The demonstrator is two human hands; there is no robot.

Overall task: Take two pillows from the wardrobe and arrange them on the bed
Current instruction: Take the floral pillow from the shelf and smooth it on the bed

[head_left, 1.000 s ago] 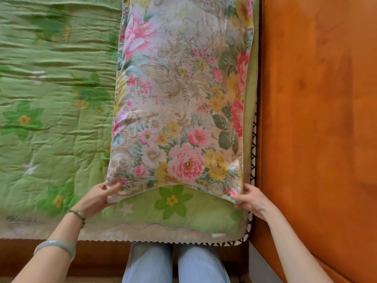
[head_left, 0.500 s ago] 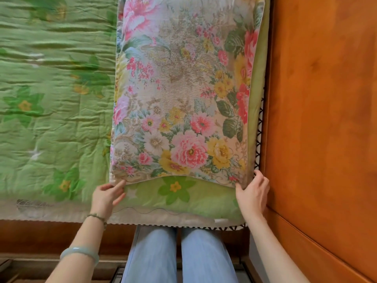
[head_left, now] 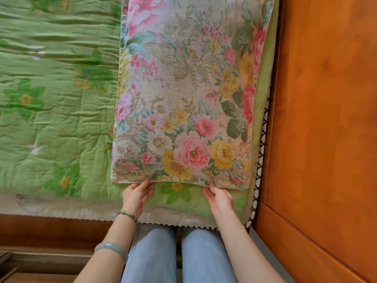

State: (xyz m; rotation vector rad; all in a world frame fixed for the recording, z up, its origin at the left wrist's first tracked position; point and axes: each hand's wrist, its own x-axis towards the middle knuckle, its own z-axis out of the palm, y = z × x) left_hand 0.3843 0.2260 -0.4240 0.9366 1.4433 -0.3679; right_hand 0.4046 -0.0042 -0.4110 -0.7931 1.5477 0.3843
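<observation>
Pillow placement, viewed from above the near edge of the bed: nearest the camera are the person's knees in pale blue trousers (head_left: 177, 254), pressed against the wooden bed frame (head_left: 51, 229). Just beyond, both hands have come in from the pillow's two near corners, where they were half a second ago, toward the middle of its near hem. The left hand (head_left: 137, 196), with a beaded bracelet (head_left: 128, 214) at the wrist and a jade bangle (head_left: 111, 248) further up the forearm, has its fingertips touching or just under the hem, fingers loosely spread and not clamped on the cloth. The right hand (head_left: 219, 198) mirrors it, fingers extended to the hem, likewise open; whether any fingertip is tucked beneath the fabric cannot be told. The floral pillow (head_left: 183, 99) lies flat on the green quilt (head_left: 51, 111), its long side running away from the viewer, close beside the orange wooden headboard (head_left: 326, 119) at right, with a strip of quilt and a black-and-white trim (head_left: 263, 156) between them. The shift from corner grips to a central, light touch suggests that positioning is essentially done and only a final nudge or smoothing of the edge remains. Only one pillow is visible here; the second is either out of view or beneath this one, which cannot be settled.
</observation>
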